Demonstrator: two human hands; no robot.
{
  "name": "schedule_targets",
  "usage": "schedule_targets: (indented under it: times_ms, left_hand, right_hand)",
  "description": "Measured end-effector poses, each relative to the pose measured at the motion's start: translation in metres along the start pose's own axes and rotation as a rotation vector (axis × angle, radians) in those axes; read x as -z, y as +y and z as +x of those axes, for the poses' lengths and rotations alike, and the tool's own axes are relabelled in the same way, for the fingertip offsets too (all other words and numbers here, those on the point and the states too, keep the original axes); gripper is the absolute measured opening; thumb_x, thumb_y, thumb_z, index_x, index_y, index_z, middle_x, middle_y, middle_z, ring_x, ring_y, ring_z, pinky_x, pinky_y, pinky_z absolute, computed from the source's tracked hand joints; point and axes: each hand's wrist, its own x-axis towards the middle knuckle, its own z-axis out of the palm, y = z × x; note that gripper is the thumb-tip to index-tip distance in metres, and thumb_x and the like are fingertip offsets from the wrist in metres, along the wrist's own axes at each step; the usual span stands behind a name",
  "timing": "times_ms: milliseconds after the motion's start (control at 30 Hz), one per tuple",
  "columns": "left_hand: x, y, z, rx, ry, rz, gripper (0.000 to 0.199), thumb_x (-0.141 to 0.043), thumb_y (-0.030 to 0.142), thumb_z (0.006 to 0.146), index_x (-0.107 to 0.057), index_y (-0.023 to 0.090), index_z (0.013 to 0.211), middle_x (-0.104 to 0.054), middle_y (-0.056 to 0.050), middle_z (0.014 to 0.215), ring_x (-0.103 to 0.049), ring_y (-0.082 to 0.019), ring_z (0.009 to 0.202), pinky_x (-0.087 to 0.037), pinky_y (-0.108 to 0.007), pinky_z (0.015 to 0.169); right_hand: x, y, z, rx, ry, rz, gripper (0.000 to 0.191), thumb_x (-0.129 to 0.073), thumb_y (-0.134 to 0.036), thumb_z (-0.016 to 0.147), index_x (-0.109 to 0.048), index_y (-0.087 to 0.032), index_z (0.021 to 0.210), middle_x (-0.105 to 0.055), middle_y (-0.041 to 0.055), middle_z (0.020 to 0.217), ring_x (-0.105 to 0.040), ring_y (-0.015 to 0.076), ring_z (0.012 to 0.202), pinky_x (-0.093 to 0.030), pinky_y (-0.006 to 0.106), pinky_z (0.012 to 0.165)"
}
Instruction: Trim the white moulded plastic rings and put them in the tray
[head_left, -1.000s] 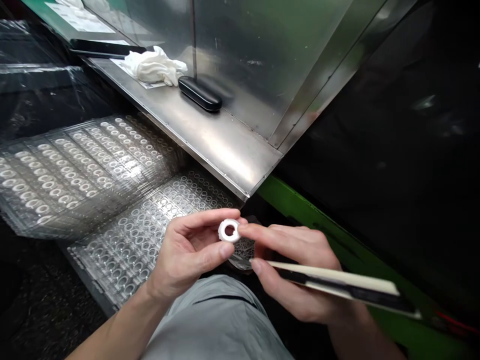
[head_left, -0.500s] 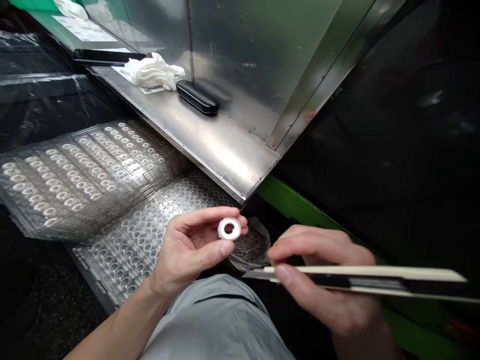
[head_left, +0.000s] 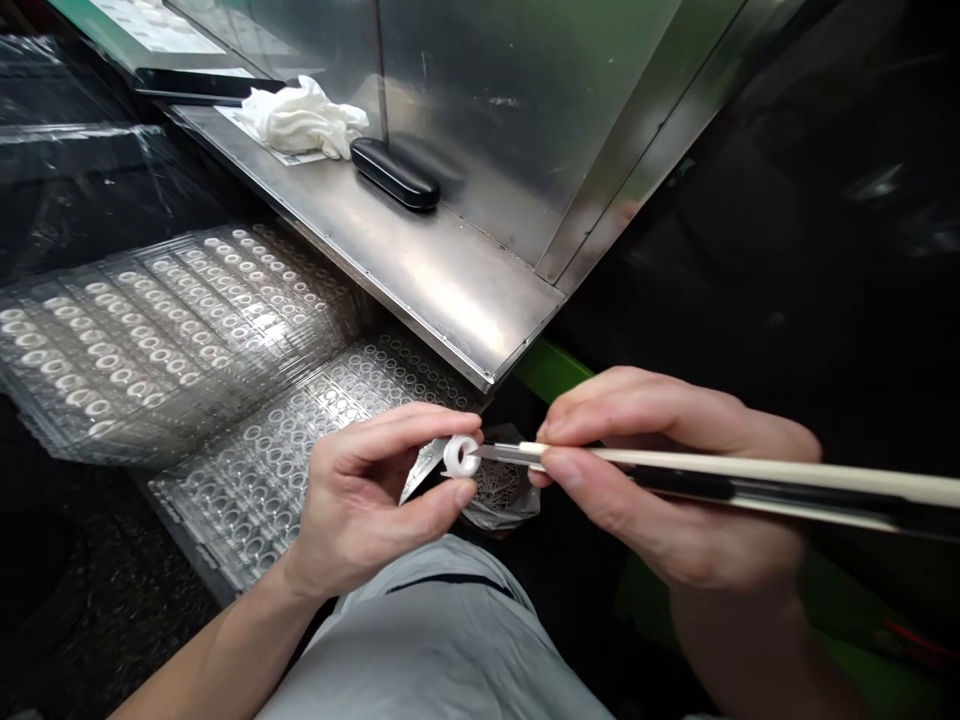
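Note:
Between the thumb and fingers of my left hand (head_left: 375,490) is a small white plastic ring (head_left: 452,458), its round hole turned toward me and to the right. My right hand (head_left: 660,470) grips a utility knife (head_left: 720,478) with a pale and black handle, pinched near its front end. The knife's thin blade (head_left: 499,453) points left, and its tip lies at the ring's hole. Whether the tip is cutting or only touching I cannot tell.
Clear trays (head_left: 150,340) of white rings lie at the left, with another clear tray (head_left: 255,490) nearer. A bag of thin scraps (head_left: 499,490) sits below my hands. On the metal ledge (head_left: 450,290) are a black case (head_left: 394,173), crumpled white cloth (head_left: 304,120) and a flat black object (head_left: 202,85).
My right hand has raised the knife and brought its blade left to the ring. The ring has turned slightly in my left hand, showing more of its side.

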Motion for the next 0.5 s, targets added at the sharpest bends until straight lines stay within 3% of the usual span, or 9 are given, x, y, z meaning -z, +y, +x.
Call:
schedule_targets:
  times_ms: [233,367,500]
  left_hand:
    - [0.006,-0.003,-0.001,-0.06,-0.03,0.043,0.043,-0.08,0.004,0.079,-0.077,0.024,0.117,-0.073,-0.004,0.107,-0.067,-0.013,0.096,-0.056,-0.016,0.081]
    - [0.009,-0.008,0.0,-0.176,-0.043,0.119,0.048,-0.079,-0.002,0.076,-0.075,0.018,0.119,-0.072,-0.008,0.109,-0.068,-0.017,0.099,-0.057,-0.023,0.085]
    - [0.01,-0.011,0.0,-0.23,-0.049,0.197,0.05,-0.078,-0.006,0.074,-0.075,0.017,0.119,-0.073,-0.009,0.108,-0.068,-0.02,0.097,-0.058,-0.029,0.082]
  right_hand:
    - [-0.003,0.009,0.002,0.029,-0.062,0.015,0.007,-0.076,-0.018,0.087,-0.076,-0.024,0.09,-0.075,0.0027,0.084,-0.071,0.0177,0.073,-0.06,0.028,0.064]
    - [-0.003,0.01,0.001,0.077,-0.068,-0.001,0.011,-0.076,-0.014,0.086,-0.075,-0.024,0.089,-0.075,0.0024,0.085,-0.071,0.0169,0.073,-0.059,0.027,0.065]
    - [-0.005,0.011,-0.004,0.036,-0.037,-0.001,0.012,-0.074,-0.012,0.086,-0.074,-0.024,0.086,-0.074,0.0018,0.084,-0.07,0.0166,0.072,-0.058,0.028,0.065]
